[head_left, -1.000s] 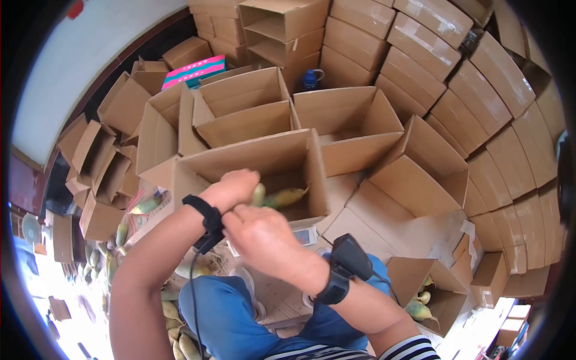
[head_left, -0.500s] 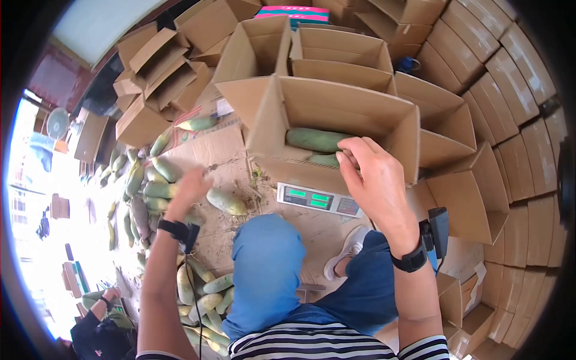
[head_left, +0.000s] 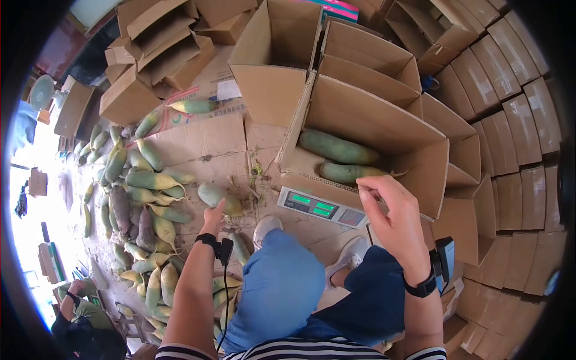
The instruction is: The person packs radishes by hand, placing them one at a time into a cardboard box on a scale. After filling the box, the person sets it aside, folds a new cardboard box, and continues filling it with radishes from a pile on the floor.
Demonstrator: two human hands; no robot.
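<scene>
My left hand [head_left: 215, 217] is at a green radish [head_left: 211, 195] lying on the cardboard floor, its fingers apart and reaching against the near side. My right hand [head_left: 389, 207] hangs over the near edge of an open cardboard box [head_left: 372, 105], fingers curled together; whether anything is between them is too small to tell. Inside the box lie two green radishes, a larger one [head_left: 339, 147] behind and another [head_left: 348, 173] nearer the front wall. The box rests on a scale [head_left: 321, 207] with lit green displays.
Many radishes [head_left: 117, 165] are heaped at the left. Empty boxes [head_left: 273, 90] stand behind, with stacked closed boxes [head_left: 519, 126] on the right. Another person [head_left: 84, 318] is at the lower left. My knee [head_left: 282, 270] is below the scale.
The view has shifted, and the box flap at the left no longer stands out. My left hand has come down to the single radish. My right hand has drawn back from the radishes in the box.
</scene>
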